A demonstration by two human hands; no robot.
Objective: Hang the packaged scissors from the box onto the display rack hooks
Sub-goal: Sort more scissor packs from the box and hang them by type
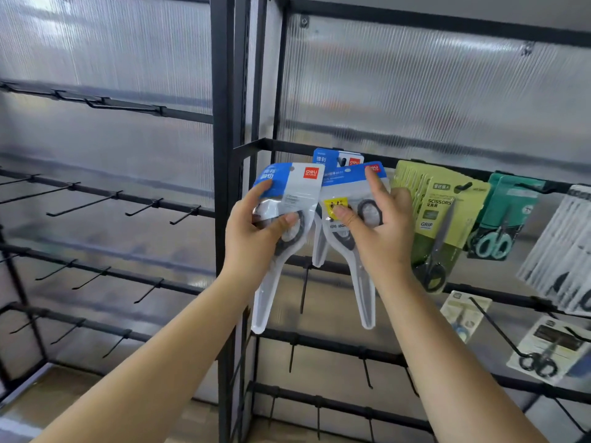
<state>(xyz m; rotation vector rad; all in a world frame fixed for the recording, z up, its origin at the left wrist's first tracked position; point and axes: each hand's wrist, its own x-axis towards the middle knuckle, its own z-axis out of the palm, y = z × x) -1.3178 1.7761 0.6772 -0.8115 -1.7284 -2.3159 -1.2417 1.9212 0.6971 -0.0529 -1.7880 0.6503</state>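
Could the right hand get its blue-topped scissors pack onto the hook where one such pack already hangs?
Probably yes. The right hand holds its pack just below the hook, and only the hung pack sits on it. The left hand keeps its own pack off to the side.

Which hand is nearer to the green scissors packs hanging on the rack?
Right. The right hand, holding a blue-topped scissors pack, sits just beside the green scissors packs; the left hand is farther left, holding another pack.

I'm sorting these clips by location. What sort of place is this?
Probably a shop or stockroom display area. Black racks carry rows of bare hooks, packaged scissors in green cards already hang on one, and both hands, left hand and right hand, hold blue-topped scissor packs.
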